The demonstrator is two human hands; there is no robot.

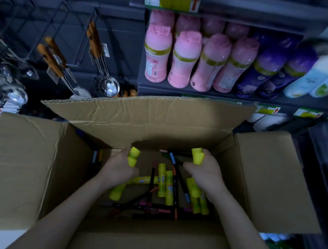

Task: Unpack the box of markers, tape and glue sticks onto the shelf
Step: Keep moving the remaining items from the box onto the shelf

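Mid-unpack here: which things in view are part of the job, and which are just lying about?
Job: box; glue sticks and markers inside it; more glue sticks gripped by left hand and right hand. No tape visible.
Lying about: pink bottles, purple bottles, ladles.

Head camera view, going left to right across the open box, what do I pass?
From the left: left flap → left hand, gripping glue sticks → right hand, also gripping some → right flap.
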